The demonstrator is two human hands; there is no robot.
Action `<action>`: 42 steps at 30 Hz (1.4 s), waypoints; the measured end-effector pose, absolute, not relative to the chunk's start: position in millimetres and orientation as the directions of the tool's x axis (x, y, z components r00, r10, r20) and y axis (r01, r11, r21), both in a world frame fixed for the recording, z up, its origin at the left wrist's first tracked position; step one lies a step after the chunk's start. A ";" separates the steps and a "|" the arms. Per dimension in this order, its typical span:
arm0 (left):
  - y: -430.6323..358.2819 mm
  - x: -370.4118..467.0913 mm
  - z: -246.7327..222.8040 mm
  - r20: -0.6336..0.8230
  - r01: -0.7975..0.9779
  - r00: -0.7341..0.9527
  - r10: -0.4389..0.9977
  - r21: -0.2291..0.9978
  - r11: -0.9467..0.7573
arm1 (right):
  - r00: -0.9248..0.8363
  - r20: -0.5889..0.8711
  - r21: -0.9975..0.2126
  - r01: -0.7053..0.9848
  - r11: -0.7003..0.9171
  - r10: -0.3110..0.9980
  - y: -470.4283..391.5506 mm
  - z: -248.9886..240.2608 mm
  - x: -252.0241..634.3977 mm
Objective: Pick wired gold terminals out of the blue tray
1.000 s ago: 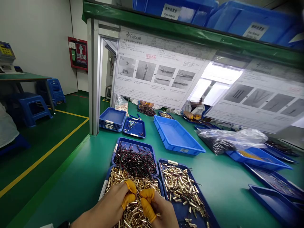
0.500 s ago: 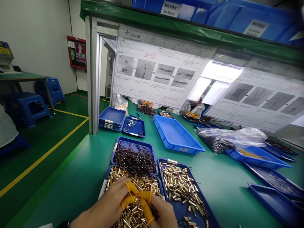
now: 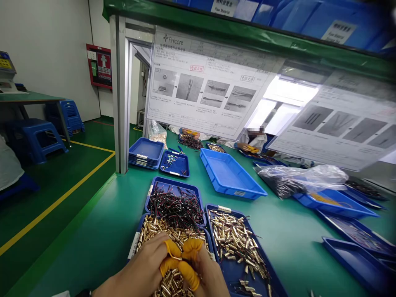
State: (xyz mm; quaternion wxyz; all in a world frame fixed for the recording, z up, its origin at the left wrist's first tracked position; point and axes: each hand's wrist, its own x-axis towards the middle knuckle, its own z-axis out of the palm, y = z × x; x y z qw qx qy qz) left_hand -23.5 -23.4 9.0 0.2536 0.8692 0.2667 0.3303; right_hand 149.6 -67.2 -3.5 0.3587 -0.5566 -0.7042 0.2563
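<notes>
My left hand [image 3: 151, 260] is above the tray of brass tubes, its orange-cotted thumb and finger pinching a small brass tube [image 3: 176, 258]. My right hand [image 3: 204, 268] meets it from the right, thumb and finger in orange cots pressed together at the tube's end. A dark sliver shows between the fingertips, mostly hidden. Loose brass tubes [image 3: 173, 284] fill the blue tray [image 3: 138, 231] below. Behind it, a blue tray [image 3: 188, 186] holds a heap of thin black and red wires [image 3: 175, 206]. To the right, another tray [image 3: 227, 270] carries brass tubes with wires attached.
A light-blue bin [image 3: 232, 171] stands farther back, near stacked blue trays [image 3: 147, 149] and a tray with small parts [image 3: 173, 164]. Plastic bags [image 3: 297, 179] and more trays [image 3: 355, 264] lie at right. Instruction sheets [image 3: 204, 90] hang above. Co-workers' gloved hands [image 3: 252, 149] show across the table.
My fingertips stay together over the brass tubes; the right fingers have shifted and curled slightly, and a bit more of the held tube shows. The trays have not changed.
</notes>
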 end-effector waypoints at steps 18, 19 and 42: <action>-34.2 -33.2 30.6 0.389 0.230 0.775 0.499 0.561 -0.795 | -0.185 -0.164 -0.972 -0.135 -0.191 0.969 -61.0 19.0 132.7; -36.3 -34.2 32.3 0.386 0.226 0.776 0.499 0.569 -0.791 | -0.203 -0.157 -0.959 -0.204 -0.199 0.967 -60.3 22.2 130.5; 11.6 -34.0 12.2 0.152 0.534 0.265 0.952 0.799 -0.276 | 0.395 0.335 -0.876 0.466 0.128 0.855 -64.8 2.5 152.2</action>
